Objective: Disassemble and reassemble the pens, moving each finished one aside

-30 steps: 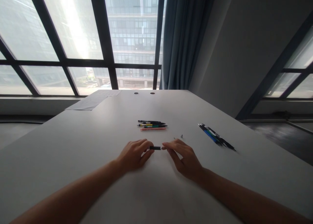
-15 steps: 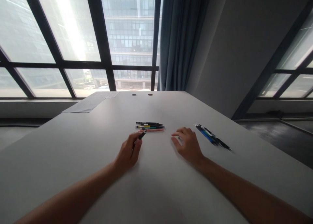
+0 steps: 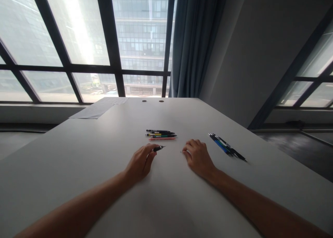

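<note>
My left hand point(image 3: 140, 161) is closed around a black pen point(image 3: 159, 148), whose pale pointed tip sticks out to the right past the thumb and forefinger. The rest of that pen is hidden in the palm. Across a short gap, my right hand point(image 3: 199, 157) pinches thumb and fingertips together low over the white table point(image 3: 166, 196). A tiny light bit shows at its fingertips, too small to name. Just beyond my hands lies a row of pens, with a pink pen point(image 3: 162, 139) nearest and a green and black pen point(image 3: 163, 136) behind it.
Right of my right hand lies a second group of pens, among them a blue pen point(image 3: 221, 146) and a black pen point(image 3: 238, 154). Sheets of paper point(image 3: 90, 111) rest at the table's far left edge. A blue curtain point(image 3: 194, 44) and windows stand behind.
My left hand has turned the pen from pointing up and away to pointing rightward, nearly level. The fingers of my right hand have gone from spread to pinched. The view has shifted slightly.
</note>
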`<act>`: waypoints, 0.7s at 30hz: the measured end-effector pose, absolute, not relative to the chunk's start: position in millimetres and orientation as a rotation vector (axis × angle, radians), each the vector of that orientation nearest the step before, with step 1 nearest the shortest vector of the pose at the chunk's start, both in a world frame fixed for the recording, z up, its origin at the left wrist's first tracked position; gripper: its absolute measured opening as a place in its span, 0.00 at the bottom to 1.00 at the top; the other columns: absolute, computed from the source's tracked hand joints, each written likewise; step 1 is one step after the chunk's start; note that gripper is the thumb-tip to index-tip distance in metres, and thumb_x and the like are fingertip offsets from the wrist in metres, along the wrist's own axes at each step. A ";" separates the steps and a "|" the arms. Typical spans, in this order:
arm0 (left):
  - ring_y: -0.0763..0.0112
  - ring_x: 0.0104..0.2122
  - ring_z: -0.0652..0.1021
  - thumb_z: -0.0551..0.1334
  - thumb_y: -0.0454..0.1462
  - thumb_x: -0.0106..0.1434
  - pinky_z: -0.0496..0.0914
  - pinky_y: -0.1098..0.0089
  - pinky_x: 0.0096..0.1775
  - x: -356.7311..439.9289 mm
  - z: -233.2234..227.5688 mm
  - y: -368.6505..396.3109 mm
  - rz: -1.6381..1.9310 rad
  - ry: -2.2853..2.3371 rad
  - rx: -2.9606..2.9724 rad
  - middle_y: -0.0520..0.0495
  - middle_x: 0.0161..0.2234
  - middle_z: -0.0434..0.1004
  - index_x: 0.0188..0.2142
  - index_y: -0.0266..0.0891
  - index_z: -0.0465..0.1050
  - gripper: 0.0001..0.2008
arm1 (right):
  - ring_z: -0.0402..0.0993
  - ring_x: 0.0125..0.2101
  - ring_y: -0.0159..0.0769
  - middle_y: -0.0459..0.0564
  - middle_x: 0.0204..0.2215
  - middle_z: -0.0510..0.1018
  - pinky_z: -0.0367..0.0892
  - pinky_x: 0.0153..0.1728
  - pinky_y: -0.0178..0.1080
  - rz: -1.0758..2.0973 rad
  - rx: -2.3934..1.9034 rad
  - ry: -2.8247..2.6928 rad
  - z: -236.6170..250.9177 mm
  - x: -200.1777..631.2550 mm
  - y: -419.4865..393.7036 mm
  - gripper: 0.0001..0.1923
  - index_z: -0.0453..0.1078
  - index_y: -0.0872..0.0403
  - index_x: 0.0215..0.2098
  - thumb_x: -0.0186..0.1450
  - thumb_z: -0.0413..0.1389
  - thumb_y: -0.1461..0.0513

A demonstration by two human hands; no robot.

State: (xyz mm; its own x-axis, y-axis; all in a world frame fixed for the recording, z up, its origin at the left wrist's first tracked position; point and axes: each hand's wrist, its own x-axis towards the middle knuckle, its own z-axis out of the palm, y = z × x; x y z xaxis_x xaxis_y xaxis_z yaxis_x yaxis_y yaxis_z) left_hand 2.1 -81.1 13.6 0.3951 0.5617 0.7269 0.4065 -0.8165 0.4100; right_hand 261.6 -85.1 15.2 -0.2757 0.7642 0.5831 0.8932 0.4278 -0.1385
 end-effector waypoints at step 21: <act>0.69 0.35 0.78 0.49 0.37 0.69 0.71 0.71 0.38 2.6 16.1 -80.2 0.966 1.027 2.664 0.43 0.39 0.78 0.48 0.38 0.70 0.14 | 0.71 0.34 0.36 0.51 0.31 0.75 0.67 0.35 0.40 -0.071 -0.903 -1.889 26.7 240.1 -110.7 0.07 0.68 0.53 0.35 0.68 0.49 0.63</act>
